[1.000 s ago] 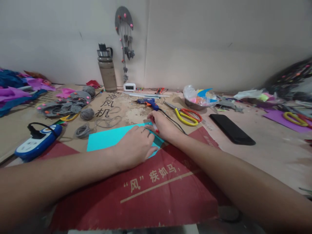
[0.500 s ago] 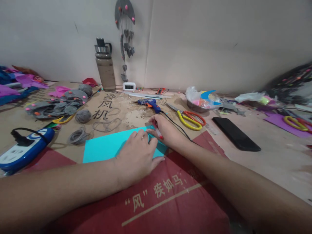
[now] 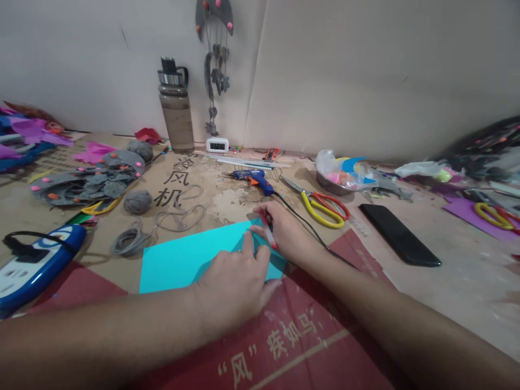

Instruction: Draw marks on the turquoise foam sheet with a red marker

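A bright turquoise sheet of paper (image 3: pixel 174 260) lies on the cardboard in front of me. My left hand (image 3: pixel 238 276) rests on its right part, pressing it down, with the index finger stretched forward and the thumb apart. At the sheet's right end, my right hand (image 3: pixel 284 227) is closed around a slim pen with red ends (image 3: pixel 270 234). The pen is held slanted, and its tip is hard to make out. My left index fingertip is close to the right hand's fingers. Both hands cover part of the paper's right end.
Beyond the hands lie a blue glue gun (image 3: pixel 255 179) with its cord and large scissors (image 3: pixel 323 208). A phone (image 3: pixel 398 234) is at right. Grey yarn (image 3: pixel 138 201), felt pieces (image 3: pixel 93 179) and a power strip (image 3: pixel 40 271) are at left. A bottle (image 3: pixel 176 116) stands behind.
The camera view has shifted a little, so the hands and paper appear lower. My left index finger is now stretched out further from the other fingers. The pen stays in my right hand.
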Tool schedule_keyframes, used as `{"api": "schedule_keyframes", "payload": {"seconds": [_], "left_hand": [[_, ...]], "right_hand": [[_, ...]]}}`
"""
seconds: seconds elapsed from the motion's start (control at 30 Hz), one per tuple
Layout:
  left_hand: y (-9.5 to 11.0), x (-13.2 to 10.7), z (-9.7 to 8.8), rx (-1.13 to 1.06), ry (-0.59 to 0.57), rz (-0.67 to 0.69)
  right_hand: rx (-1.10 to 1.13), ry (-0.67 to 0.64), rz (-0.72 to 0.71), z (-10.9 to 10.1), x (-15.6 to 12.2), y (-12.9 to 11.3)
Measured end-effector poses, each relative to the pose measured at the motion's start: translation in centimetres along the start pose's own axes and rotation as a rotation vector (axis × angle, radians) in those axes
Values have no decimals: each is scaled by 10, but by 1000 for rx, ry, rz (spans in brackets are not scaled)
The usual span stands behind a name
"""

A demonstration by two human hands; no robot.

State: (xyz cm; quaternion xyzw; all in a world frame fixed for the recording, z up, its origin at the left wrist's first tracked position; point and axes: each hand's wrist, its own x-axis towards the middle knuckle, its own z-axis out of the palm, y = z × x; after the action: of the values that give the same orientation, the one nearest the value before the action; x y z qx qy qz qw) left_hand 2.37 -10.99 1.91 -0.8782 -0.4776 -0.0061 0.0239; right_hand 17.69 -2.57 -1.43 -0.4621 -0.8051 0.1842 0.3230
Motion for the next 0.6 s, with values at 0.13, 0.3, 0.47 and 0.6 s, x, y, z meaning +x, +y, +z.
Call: {"api": "schedule_keyframes", "payload": {"seconds": [0.13, 0.3, 0.47, 0.6], "left_hand": [[-2, 0, 0, -34, -20, 10], [-1, 0, 1, -59, -13, 26], [0, 0, 4, -53, -1, 21], [-1, 1, 2, -57, -32, 21]], "right_hand": [[114, 94, 11, -3, -3, -4], [230, 129, 77, -3, -3, -14], [281, 56, 137, 0, -2, -16], [246, 26, 123, 2, -2, -14]]}}
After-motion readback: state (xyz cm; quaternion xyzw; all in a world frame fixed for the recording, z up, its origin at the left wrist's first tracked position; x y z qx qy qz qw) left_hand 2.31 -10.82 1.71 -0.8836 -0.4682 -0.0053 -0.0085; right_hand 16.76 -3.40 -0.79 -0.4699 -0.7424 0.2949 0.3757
